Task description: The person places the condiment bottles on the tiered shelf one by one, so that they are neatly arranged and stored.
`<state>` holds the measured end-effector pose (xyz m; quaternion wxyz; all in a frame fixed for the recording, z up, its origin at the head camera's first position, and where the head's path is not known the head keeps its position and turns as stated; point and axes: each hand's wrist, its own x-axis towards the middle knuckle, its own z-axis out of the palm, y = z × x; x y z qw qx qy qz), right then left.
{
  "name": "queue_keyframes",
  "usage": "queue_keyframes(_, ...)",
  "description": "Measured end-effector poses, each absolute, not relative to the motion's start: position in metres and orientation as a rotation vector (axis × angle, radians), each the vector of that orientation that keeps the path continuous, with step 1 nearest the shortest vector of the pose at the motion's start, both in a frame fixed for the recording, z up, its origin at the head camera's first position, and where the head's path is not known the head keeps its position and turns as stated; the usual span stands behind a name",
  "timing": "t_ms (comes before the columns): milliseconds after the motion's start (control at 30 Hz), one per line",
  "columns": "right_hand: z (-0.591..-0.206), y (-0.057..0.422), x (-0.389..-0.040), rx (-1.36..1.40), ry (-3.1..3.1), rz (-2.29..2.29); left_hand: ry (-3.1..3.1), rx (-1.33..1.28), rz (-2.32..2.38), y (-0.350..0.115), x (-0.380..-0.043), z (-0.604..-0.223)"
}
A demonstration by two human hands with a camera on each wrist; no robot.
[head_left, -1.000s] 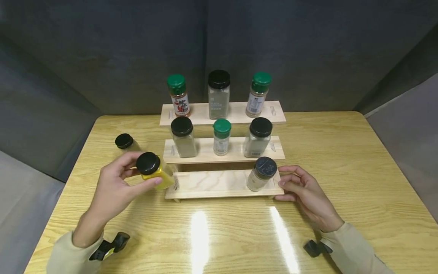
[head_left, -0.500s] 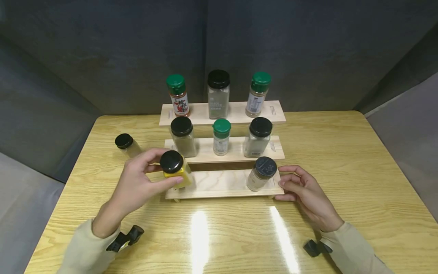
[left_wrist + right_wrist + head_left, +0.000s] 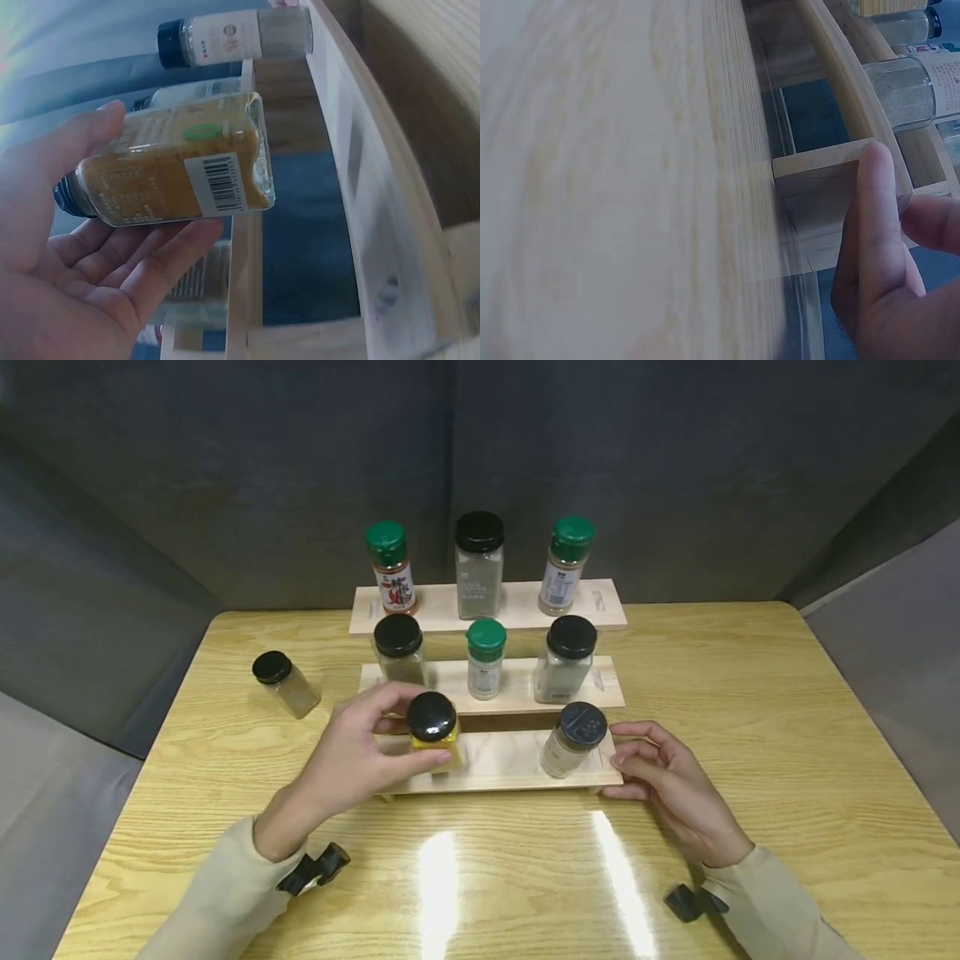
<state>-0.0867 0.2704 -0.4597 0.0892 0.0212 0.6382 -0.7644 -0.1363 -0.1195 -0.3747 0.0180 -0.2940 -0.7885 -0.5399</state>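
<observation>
My left hand (image 3: 362,752) holds a square spice jar (image 3: 437,745) with yellow powder and a black lid between thumb and fingers, over the left-middle part of the bottom shelf. In the left wrist view the jar's barcode label (image 3: 217,184) shows, and its base is apart from the shelf board (image 3: 360,172). My right hand (image 3: 663,785) grips the right end of the wooden tiered spice rack (image 3: 495,760) at the bottom shelf, thumb in front of its edge. Close by, a shaker jar (image 3: 573,739) with a dark perforated lid stands on that shelf.
The middle shelf carries black-lidded jars (image 3: 566,660) and a small green-capped bottle (image 3: 486,658). Above, a tall black-lidded jar (image 3: 480,567) stands between green-capped bottles (image 3: 566,567). One more black-lidded jar (image 3: 287,683) is on the table (image 3: 750,710), left of the rack.
My left hand has carried the yellow spice jar rightward, from beside the rack's left end to over the bottom shelf. My right hand has stayed at the rack's right end.
</observation>
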Motion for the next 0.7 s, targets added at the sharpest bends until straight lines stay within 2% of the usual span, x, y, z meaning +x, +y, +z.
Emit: queue_keyframes(700, -0.459, 0.271, -0.087, 0.043, 1.900, -2.277, -2.472, -1.029, -1.710, -0.079, -0.143, -0.391)
